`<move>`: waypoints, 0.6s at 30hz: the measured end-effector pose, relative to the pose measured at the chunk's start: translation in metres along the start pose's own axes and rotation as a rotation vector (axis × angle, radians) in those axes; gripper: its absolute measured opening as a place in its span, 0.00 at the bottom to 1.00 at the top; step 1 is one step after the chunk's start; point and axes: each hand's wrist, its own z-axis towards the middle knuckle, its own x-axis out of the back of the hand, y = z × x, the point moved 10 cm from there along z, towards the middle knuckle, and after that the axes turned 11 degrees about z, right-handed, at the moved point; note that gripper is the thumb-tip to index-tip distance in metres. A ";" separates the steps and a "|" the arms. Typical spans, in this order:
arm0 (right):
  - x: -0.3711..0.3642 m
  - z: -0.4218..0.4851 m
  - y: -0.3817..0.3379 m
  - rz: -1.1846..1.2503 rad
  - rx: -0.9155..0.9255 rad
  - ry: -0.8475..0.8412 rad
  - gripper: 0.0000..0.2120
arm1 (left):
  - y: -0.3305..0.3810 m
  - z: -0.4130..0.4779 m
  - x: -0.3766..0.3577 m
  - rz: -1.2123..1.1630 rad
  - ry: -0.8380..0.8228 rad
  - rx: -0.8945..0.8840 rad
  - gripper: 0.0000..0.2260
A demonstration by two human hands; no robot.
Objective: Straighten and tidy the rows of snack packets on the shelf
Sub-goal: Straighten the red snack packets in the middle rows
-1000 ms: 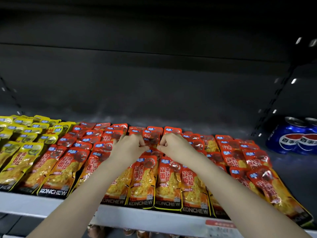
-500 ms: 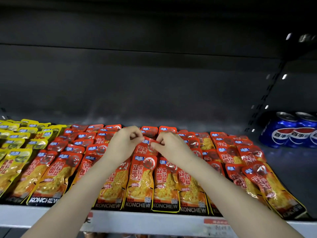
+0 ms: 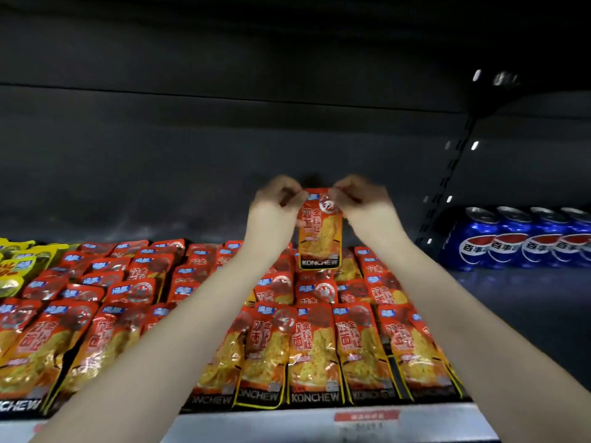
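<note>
One orange-red snack packet (image 3: pixel 320 231) hangs upright above the rows, lifted clear of the shelf. My left hand (image 3: pixel 275 203) pinches its top left corner and my right hand (image 3: pixel 364 203) pinches its top right corner. Below it, several rows of the same orange-red packets (image 3: pixel 313 350) lie overlapping on the shelf, sloping down to the front edge. Some rows on the left (image 3: pixel 105 282) sit slightly askew. Both my forearms reach over the middle rows and hide parts of them.
Yellow packets (image 3: pixel 19 266) lie at the far left. Blue cola cans (image 3: pixel 511 244) stand in a row at the right, past a bare dark stretch of shelf. A slotted upright (image 3: pixel 447 174) rises at the back right. The shelf's pale front rail (image 3: pixel 319 423) carries a red price tag.
Both hands took hold of one packet from the middle rows by its top corners and raised it up off the shelf. The view has moved closer.
</note>
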 end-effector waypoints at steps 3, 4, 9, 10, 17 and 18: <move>0.024 0.004 0.029 -0.075 -0.077 0.006 0.05 | -0.007 0.004 -0.041 -0.079 -0.079 0.077 0.11; 0.031 0.004 0.037 -0.080 -0.094 0.012 0.05 | -0.008 0.005 -0.052 -0.084 -0.101 0.093 0.11; 0.038 0.003 0.067 -0.072 -0.135 -0.004 0.07 | -0.016 0.007 -0.075 0.032 -0.127 0.073 0.02; 0.037 0.003 0.070 -0.070 -0.139 -0.010 0.08 | -0.018 0.007 -0.076 0.061 -0.116 0.067 0.02; 0.042 0.013 0.072 -0.014 -0.134 0.004 0.11 | -0.012 0.011 -0.078 0.016 -0.060 0.060 0.03; 0.041 0.013 0.072 -0.020 -0.136 -0.006 0.10 | -0.013 0.012 -0.080 0.027 -0.057 0.058 0.03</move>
